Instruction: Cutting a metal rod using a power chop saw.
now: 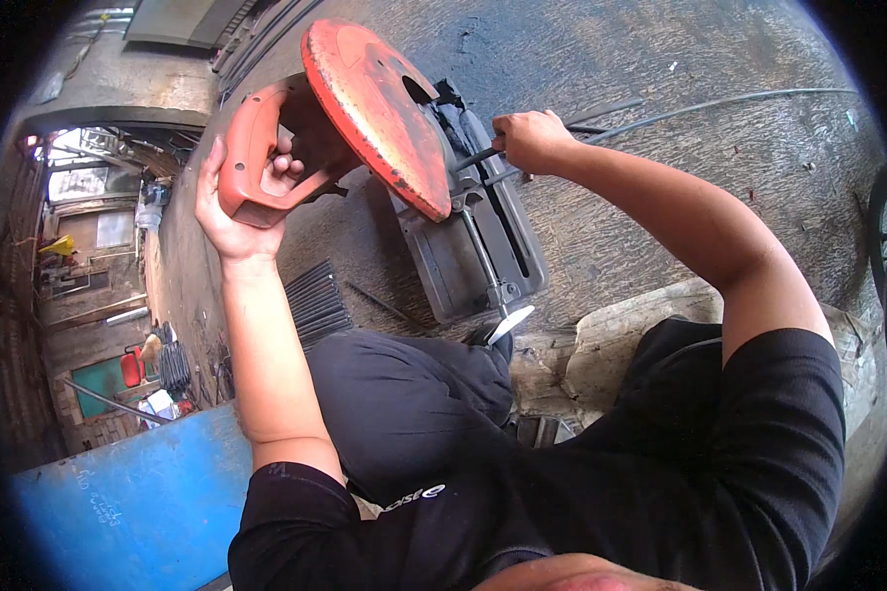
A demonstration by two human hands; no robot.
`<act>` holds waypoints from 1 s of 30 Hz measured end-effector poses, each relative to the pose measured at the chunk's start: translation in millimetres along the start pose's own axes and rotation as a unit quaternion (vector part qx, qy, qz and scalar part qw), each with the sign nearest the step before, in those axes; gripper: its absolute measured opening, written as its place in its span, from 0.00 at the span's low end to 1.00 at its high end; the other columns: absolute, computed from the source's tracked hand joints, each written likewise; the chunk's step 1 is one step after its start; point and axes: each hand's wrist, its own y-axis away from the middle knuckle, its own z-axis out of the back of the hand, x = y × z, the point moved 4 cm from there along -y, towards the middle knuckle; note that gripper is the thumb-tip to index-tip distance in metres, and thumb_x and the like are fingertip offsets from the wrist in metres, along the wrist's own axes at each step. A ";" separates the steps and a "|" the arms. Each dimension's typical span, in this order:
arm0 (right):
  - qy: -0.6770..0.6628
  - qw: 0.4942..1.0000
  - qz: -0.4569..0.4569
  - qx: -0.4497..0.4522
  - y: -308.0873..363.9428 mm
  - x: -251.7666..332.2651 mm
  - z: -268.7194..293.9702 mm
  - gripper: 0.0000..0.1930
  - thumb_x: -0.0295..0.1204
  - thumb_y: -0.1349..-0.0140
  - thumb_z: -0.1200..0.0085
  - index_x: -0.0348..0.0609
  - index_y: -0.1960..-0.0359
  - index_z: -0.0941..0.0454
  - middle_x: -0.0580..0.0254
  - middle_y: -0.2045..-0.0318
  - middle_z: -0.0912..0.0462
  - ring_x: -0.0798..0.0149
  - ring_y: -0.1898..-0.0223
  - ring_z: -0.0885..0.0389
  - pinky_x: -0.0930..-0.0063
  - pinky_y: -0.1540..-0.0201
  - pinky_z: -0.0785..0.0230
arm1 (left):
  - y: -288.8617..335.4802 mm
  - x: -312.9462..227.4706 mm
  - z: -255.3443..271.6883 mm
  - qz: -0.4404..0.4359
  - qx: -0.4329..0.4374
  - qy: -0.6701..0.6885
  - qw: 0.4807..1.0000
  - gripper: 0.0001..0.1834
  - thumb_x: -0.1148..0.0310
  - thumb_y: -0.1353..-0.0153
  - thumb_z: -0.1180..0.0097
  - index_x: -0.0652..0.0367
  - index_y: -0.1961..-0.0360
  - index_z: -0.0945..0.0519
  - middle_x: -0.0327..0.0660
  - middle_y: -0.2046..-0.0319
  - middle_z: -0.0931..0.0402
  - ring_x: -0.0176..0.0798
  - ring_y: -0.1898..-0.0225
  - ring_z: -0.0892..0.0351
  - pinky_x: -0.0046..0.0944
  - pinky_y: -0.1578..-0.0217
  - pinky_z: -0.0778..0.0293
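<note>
The person crouches over an abrasive chop saw [463, 212] that sits on the stained concrete floor [719, 59], its saw head raised. The left hand [235, 202] is wrapped around the orange handle [251, 158], fingers curled through the loop grip, so the orange blade guard [379, 113] stands tilted well above the grey base [468, 261]. The right hand [530, 140] is closed around thin dark steel rods [719, 103] that run across the floor from the right and reach the vise area beside the guard; the fist grips them just by the fence, and whether the rod ends lie fully under the blade is hidden behind the guard. The vise screw handle [493, 286] points toward the person's knee. Judging by how things lie, the stock seems to be being positioned rather than cut: the head is up, no sparks show, and the blade is clear of the rods. A bundle of short dark rods [317, 300] lies on the floor just left of the base, which may be pieces already cut to length, though that cannot be confirmed. What appears left is settling the rods against the fence, clamping, and bringing the head down. A blue panel [138, 492] stands at lower left.
</note>
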 end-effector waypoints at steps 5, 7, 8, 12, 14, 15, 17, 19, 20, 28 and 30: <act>0.024 0.999 0.006 -0.021 0.1 7.2 2.8 0.13 0.41 0.37 0.53 0.49 0.58 0.21 0.57 0.61 0.16 0.54 0.54 0.19 0.56 0.49 0.36 | 1.7 2.0 -1.8 0.023 0.026 0.020 0.999 0.32 0.49 0.34 0.62 0.69 0.44 0.32 0.53 0.60 0.28 0.45 0.60 0.29 0.48 0.52 0.32; 0.027 0.999 0.015 -0.019 -1.0 11.2 0.8 0.12 0.38 0.39 0.53 0.50 0.59 0.21 0.57 0.62 0.16 0.55 0.55 0.19 0.57 0.49 0.36 | 1.0 1.3 -1.1 0.023 0.022 0.010 0.999 0.32 0.49 0.34 0.62 0.70 0.44 0.32 0.53 0.59 0.28 0.46 0.60 0.29 0.48 0.51 0.33; 0.027 0.999 0.015 -0.016 -1.4 12.4 -0.2 0.12 0.38 0.39 0.53 0.50 0.59 0.21 0.57 0.62 0.16 0.55 0.55 0.19 0.57 0.49 0.36 | 0.7 1.2 -0.4 0.024 0.017 0.013 0.999 0.32 0.49 0.34 0.62 0.70 0.44 0.32 0.53 0.59 0.28 0.46 0.59 0.29 0.49 0.51 0.33; 0.013 1.000 0.004 -0.015 -1.1 11.4 -1.1 0.11 0.36 0.40 0.53 0.50 0.60 0.21 0.56 0.62 0.16 0.55 0.56 0.18 0.57 0.49 0.35 | 0.5 2.5 -2.7 0.021 0.032 0.021 0.999 0.33 0.49 0.34 0.62 0.72 0.44 0.33 0.54 0.59 0.28 0.47 0.59 0.30 0.49 0.50 0.34; 0.016 1.000 0.005 -0.019 -1.1 11.7 -1.6 0.11 0.36 0.40 0.53 0.50 0.61 0.20 0.56 0.62 0.16 0.55 0.56 0.18 0.57 0.49 0.36 | -0.1 3.2 -4.6 0.028 0.035 0.058 0.997 0.33 0.50 0.34 0.62 0.72 0.44 0.33 0.54 0.59 0.28 0.47 0.59 0.31 0.49 0.50 0.34; 0.013 1.000 0.002 -0.025 -1.2 11.9 -1.8 0.11 0.36 0.40 0.53 0.50 0.61 0.20 0.55 0.63 0.16 0.55 0.56 0.18 0.57 0.49 0.36 | -0.3 2.6 -5.1 0.022 0.032 0.040 0.998 0.33 0.50 0.34 0.62 0.72 0.44 0.33 0.54 0.59 0.28 0.47 0.59 0.31 0.49 0.50 0.34; 0.010 0.999 -0.002 -0.031 -1.0 11.5 -3.5 0.11 0.36 0.40 0.53 0.49 0.62 0.20 0.55 0.63 0.16 0.55 0.57 0.18 0.57 0.49 0.36 | 0.1 2.6 -7.6 0.018 0.045 0.052 0.997 0.33 0.50 0.34 0.61 0.72 0.43 0.34 0.55 0.58 0.28 0.47 0.59 0.31 0.49 0.50 0.34; 0.008 0.999 -0.003 -0.041 -1.3 11.4 -4.7 0.11 0.36 0.41 0.52 0.48 0.62 0.20 0.54 0.65 0.16 0.54 0.58 0.18 0.57 0.49 0.36 | 0.2 3.5 -7.5 0.015 0.034 0.044 0.998 0.33 0.49 0.35 0.60 0.72 0.45 0.33 0.54 0.60 0.28 0.46 0.60 0.30 0.48 0.50 0.34; 0.007 0.999 -0.004 -0.041 -1.1 11.1 -5.5 0.11 0.36 0.41 0.52 0.48 0.62 0.20 0.54 0.65 0.16 0.54 0.58 0.18 0.57 0.49 0.36 | 0.1 3.7 -6.6 0.010 0.024 0.037 0.999 0.33 0.49 0.37 0.58 0.72 0.46 0.32 0.52 0.61 0.27 0.44 0.60 0.29 0.47 0.51 0.33; 0.010 0.998 0.011 -0.061 0.0 13.0 -3.1 0.10 0.35 0.42 0.50 0.48 0.63 0.20 0.54 0.66 0.15 0.54 0.59 0.17 0.56 0.48 0.36 | -0.9 3.4 -6.5 0.013 0.056 0.069 0.996 0.32 0.52 0.35 0.60 0.72 0.43 0.34 0.57 0.58 0.28 0.47 0.59 0.31 0.47 0.50 0.35; 0.007 0.998 0.008 -0.058 0.6 13.8 -2.6 0.10 0.35 0.42 0.50 0.48 0.63 0.20 0.54 0.66 0.15 0.54 0.59 0.17 0.56 0.48 0.37 | -1.1 3.6 -7.0 0.015 0.061 0.074 0.995 0.32 0.52 0.35 0.60 0.72 0.43 0.33 0.57 0.58 0.28 0.47 0.59 0.30 0.47 0.50 0.35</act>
